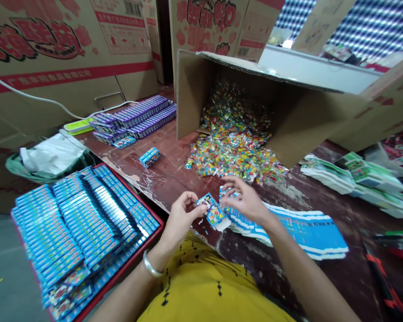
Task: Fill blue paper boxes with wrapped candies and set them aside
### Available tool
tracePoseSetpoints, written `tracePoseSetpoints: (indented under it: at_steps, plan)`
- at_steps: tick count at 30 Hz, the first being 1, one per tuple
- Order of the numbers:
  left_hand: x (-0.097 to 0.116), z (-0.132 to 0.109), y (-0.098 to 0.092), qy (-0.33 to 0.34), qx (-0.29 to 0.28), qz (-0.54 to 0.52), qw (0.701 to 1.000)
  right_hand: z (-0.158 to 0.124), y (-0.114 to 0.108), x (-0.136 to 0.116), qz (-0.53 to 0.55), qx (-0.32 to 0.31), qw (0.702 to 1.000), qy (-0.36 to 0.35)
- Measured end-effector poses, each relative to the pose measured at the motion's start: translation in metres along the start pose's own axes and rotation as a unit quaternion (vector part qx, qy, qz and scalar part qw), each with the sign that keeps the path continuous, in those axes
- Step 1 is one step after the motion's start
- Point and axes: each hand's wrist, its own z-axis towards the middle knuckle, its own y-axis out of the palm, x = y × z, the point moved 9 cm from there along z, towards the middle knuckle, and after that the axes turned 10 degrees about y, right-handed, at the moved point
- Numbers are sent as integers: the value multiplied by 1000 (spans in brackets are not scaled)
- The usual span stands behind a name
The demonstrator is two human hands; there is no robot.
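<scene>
My left hand (184,212) pinches a small blue printed candy box (212,210) between thumb and fingers. The box is tilted, and a white flap stands out at its lower end. Just right of it, my right hand (243,199) hovers over the near end of a fanned row of flat blue cartons (289,228), its fingers curved and apart, slightly blurred. I see nothing held in it. Beyond both hands, a heap of small clear-wrapped colourful candies (235,152) spills from a cardboard box (193,94) lying on its side.
A red tray (159,230) at left carries rows of filled blue boxes. Purple boxes (147,116) and a small blue stack (149,157) sit farther back. Green-white flat cartons (356,179) lie at right, near an orange-black tool (386,281). A bag-lined basket (49,156) stands at left.
</scene>
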Motion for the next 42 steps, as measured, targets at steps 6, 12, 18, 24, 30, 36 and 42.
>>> tracePoseSetpoints:
  at_steps: [6,12,18,24,30,36,42]
  plan:
    - [-4,-2,-10,-59,31,-49,997,75,-40,53,-275,176,942,82]
    - [-8,-2,-2,-79,-14,-73,994,92,-28,71,-259,178,943,106]
    - [-9,12,-6,12,-60,79,995,80,-42,63,-201,172,962,65]
    - [10,21,-9,71,-75,226,969,46,-37,9,39,-28,999,4]
    - [23,23,3,99,-135,310,936,17,-30,-48,-95,-119,984,-95]
    - [23,16,21,96,-192,316,924,17,-13,-61,-172,-144,961,-162]
    - [14,15,34,89,-174,219,956,14,-8,-63,-160,-37,976,-143]
